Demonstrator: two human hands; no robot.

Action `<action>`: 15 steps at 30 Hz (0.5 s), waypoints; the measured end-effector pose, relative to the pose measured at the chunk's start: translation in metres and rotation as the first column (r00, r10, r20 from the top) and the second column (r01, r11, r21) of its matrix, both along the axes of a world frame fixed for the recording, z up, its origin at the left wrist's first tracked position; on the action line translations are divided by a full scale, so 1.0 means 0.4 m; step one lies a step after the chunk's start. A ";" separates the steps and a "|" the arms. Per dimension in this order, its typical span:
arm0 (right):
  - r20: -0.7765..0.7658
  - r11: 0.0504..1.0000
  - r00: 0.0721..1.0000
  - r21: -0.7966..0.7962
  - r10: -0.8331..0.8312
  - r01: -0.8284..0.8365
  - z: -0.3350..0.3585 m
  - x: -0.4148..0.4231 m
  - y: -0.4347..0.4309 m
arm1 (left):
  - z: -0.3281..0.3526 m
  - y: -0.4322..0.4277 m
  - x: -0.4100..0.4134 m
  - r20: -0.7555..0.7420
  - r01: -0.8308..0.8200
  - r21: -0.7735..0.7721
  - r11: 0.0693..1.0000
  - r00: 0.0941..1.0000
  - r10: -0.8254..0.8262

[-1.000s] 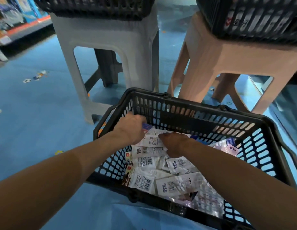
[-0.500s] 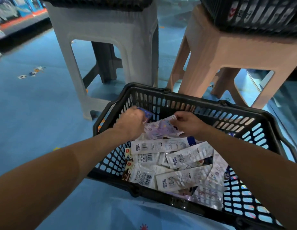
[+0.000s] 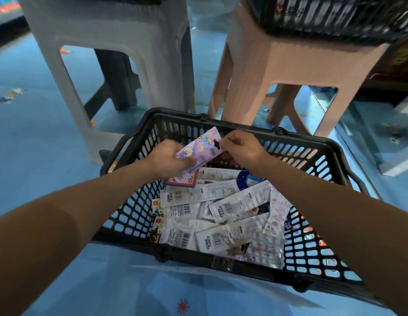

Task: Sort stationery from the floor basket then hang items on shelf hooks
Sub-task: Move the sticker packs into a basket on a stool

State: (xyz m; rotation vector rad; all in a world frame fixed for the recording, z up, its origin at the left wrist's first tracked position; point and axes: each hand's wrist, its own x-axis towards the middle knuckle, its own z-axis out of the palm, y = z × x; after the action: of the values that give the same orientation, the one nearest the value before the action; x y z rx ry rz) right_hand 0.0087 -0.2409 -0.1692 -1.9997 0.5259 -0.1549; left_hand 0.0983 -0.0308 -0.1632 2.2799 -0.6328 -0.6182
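Head view, looking down.

- Black plastic lattice basket (image 3: 175,115) sits on the blue floor (image 3: 39,156), just in front of two stools.
- Basket holds a loose pile of white sealed stationery packets with barcodes (image 3: 223,201), lying flat and overlapping at mixed angles.
- Left hand (image 3: 166,159): clenched round the lower end of a pastel purple packet with a cartoon print (image 3: 200,145), thumb across its face.
- Right hand (image 3: 241,148): fingers curled, pinching the upper right edge of the same purple packet, near its dark hang hole.
- Purple packet is lifted clear of the pile, tilted with its top toward the basket's far rim, above the far left part of the basket.
- A small card with a red and blue border (image 3: 182,180) lies directly under the left hand; whether it is held or resting on the pile cannot be told.
- Behind the basket: grey plastic stool (image 3: 107,42) on the left, pink plastic stool (image 3: 278,65) on the right. A second black basket (image 3: 335,17) sits on the pink stool; its contents are blurred.
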 end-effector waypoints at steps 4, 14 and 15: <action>-0.411 0.802 0.900 -0.484 0.144 -0.349 -0.047 -0.048 -0.064 | -0.025 0.008 0.010 -0.051 -0.134 -0.037 0.990 0.990 0.132; -0.657 0.502 0.746 -0.610 0.112 -0.613 -0.087 -0.101 -0.114 | -0.068 -0.004 0.017 -0.065 -0.245 -0.073 0.967 0.968 0.241; -0.656 0.497 0.747 -0.615 0.110 -0.613 -0.088 -0.105 -0.120 | -0.071 -0.010 0.012 -0.074 -0.235 -0.075 0.969 0.970 0.230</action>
State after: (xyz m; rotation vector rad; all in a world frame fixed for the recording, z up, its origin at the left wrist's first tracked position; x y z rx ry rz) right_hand -0.0335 -0.2888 -0.2045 -3.0713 0.3418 0.6078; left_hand 0.1032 -0.0347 -0.1918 2.2048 -0.3453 -0.5392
